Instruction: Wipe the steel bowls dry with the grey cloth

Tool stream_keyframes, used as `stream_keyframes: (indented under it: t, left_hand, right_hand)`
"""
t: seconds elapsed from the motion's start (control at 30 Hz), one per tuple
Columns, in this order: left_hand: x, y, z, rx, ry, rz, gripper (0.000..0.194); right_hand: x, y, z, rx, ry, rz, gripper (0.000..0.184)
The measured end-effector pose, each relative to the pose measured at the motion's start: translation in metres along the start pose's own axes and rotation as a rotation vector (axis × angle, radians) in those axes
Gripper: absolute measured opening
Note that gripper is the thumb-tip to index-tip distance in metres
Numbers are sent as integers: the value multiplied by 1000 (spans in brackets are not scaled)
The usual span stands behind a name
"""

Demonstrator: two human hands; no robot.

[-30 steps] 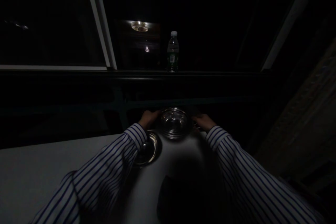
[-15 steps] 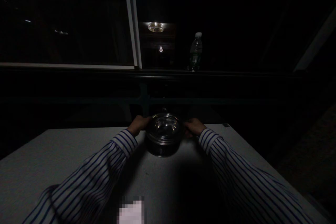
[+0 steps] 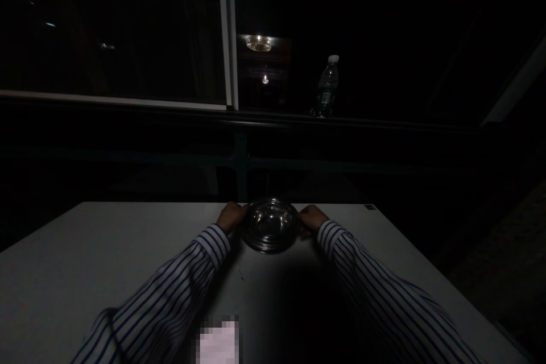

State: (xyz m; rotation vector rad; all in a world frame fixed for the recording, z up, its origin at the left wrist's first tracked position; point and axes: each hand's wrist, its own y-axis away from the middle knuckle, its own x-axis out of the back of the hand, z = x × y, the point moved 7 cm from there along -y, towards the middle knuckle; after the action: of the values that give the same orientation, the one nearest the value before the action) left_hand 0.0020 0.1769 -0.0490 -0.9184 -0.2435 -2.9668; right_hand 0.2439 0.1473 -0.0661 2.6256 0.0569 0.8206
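A round, shiny metal pot [image 3: 272, 233] is at the far side of the white table [image 3: 140, 261], between my two hands. My left hand [image 3: 232, 216] is closed on its left edge. On the opposite edge, my right hand [image 3: 313, 218] is closed too, with the fingers partly hidden. The pot's ringed rim and a glossy round middle face up toward me. In the dim light I cannot tell whether that middle is a lid or the inside. Its side wall hardly shows.
A clear plastic bottle [image 3: 328, 86] with a white cap and green label stands on the ledge behind the table. A pale pixelated patch [image 3: 218, 344] lies at the near edge. A small dark label [image 3: 369, 207] marks the far right corner.
The front wall of the pot showed before and is now mostly out of sight. Its top rim appears lower in view. Both hands have stayed on it.
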Motion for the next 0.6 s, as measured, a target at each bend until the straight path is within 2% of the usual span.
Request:
stream_keyframes:
  t: [0.23,0.5,0.6]
  left_hand:
    - [-8,6,1,4,-164,-42,53]
    - [-10,2,3,8,-262,-64,49]
    - [-7,0,4,10,-243,-50,52]
  right_hand:
    - [-4,-9,8,2,118,30,31]
    - [2,4,-4,21,271,80,40]
    - [8,3,-7,27,325,112,34]
